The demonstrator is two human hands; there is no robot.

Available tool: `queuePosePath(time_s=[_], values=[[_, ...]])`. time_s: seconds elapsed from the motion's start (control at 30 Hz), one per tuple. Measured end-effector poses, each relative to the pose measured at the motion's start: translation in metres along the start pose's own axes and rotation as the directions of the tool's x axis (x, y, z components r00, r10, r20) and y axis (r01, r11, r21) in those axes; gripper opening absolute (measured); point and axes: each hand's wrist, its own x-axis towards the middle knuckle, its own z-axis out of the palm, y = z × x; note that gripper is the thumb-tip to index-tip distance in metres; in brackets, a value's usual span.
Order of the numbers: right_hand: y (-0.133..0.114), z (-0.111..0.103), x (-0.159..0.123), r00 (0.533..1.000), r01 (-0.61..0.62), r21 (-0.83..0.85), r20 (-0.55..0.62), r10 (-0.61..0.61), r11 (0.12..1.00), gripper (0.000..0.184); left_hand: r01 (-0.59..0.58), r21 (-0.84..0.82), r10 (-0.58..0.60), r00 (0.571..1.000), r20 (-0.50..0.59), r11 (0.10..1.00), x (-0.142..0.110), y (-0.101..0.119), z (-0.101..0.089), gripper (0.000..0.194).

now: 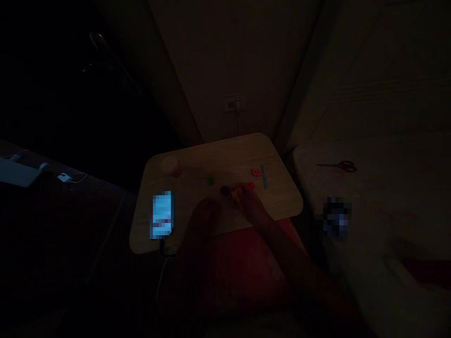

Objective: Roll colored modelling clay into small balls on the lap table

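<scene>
The right hand [247, 201] has its fingers closed on an orange lump [236, 194], low over the near half of the surface [190, 188]. The left hand [208, 210] is beside it, too dark to tell whether its fingers are wide or narrow. Just left of the orange lump is a dark lump [224, 190], with a green piece [210, 180] farther off. A red piece [251, 186] is just beyond the right hand, near a pink piece [257, 172] and a teal stick [264, 177]. A tub [170, 165] stands toward the far left corner, a lit screen [162, 215] nearer.
</scene>
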Motion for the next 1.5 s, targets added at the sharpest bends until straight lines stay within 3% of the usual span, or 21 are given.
queuePosePath(time_s=[0.1, 0.2, 0.3, 0.4, 0.57, 0.7, 0.77, 0.87, 0.97, 1.07, 1.13, 1.23, 1.4, 1.5], values=[[-0.002, -0.001, -0.001, 1.0, 0.023, -0.097, -0.016, -0.024, 0.995, 0.042, 0.002, 0.014, -0.002, 0.998, 0.055, 1.0, 0.008, 0.0, -0.004, 0.015], [-0.004, 0.0, -0.002, 0.998, 0.047, -0.153, -0.023, -0.051, 0.987, 0.041, 0.014, -0.032, -0.013, 0.999, 0.033, 0.999, 0.014, 0.005, -0.012, 0.012], [-0.006, 0.004, -0.004, 0.997, 0.076, -0.235, -0.003, -0.079, 0.969, 0.042, -0.005, -0.187, -0.015, 0.994, -0.107, 0.982, 0.019, 0.017, -0.018, 0.01], [-0.005, 0.008, -0.005, 0.998, 0.061, -0.312, 0.017, -0.059, 0.948, 0.044, -0.06, -0.347, -0.042, 0.959, -0.279, 0.936, 0.025, 0.03, -0.014, 0.009], [0.0, 0.011, -0.004, 0.985, 0.138, -0.435, -0.032, -0.169, 0.89, 0.042, -0.062, -0.321, -0.056, 0.936, -0.347, 0.945, 0.03, 0.035, 0.007, 0.008], [0.003, 0.01, -0.004, 0.981, 0.138, -0.422, -0.065, -0.182, 0.896, 0.038, -0.026, -0.284, -0.11, 0.886, -0.451, 0.958, 0.02, 0.029, 0.009, 0.012], [0.002, 0.011, -0.005, 0.973, 0.164, -0.396, -0.087, -0.215, 0.904, 0.037, -0.035, -0.256, -0.08, 0.902, -0.425, 0.966, 0.013, 0.031, 0.006, 0.011], [-0.004, 0.011, -0.011, 0.959, 0.204, -0.375, -0.107, -0.261, 0.904, 0.035, -0.1, -0.234, 0.045, 0.972, -0.231, 0.967, 0.005, 0.042, 0.007, 0.01], [-0.015, 0.005, -0.022, 0.953, 0.212, -0.384, -0.122, -0.278, 0.898, 0.035, -0.132, -0.253, 0.109, 0.989, -0.101, 0.958, 0.003, 0.049, 0.013, 0.012], [-0.028, -0.007, -0.036, 0.926, 0.246, -0.585, -0.094, -0.365, 0.773, 0.036, -0.082, -0.277, 0.042, 0.988, -0.147, 0.957, 0.003, 0.047, 0.018, 0.012], [-0.034, -0.013, -0.044, 0.917, 0.296, -0.754, 0.053, -0.395, 0.586, 0.026, -0.041, -0.284, -0.019, 0.978, -0.207, 0.958, 0.003, 0.042, 0.018, 0.012], [-0.036, -0.017, -0.051, 0.888, 0.406, -0.833, 0.261, -0.378, 0.376, 0.015, 0.008, -0.288, -0.093, 0.955, -0.282, 0.958, 0.002, 0.035, 0.015, 0.011], [-0.027, -0.019, -0.05, 0.916, 0.386, -0.888, 0.336, -0.222, 0.25, 0.021, 0.045, -0.313, -0.146, 0.94, -0.309, 0.949, 0.003, 0.032, 0.013, 0.011], [-0.02, -0.022, -0.05, 0.918, 0.372, -0.904, 0.324, -0.229, 0.212, 0.021, 0.049, -0.317, -0.151, 0.94, -0.305, 0.947, 0.004, 0.032, 0.014, 0.009]])
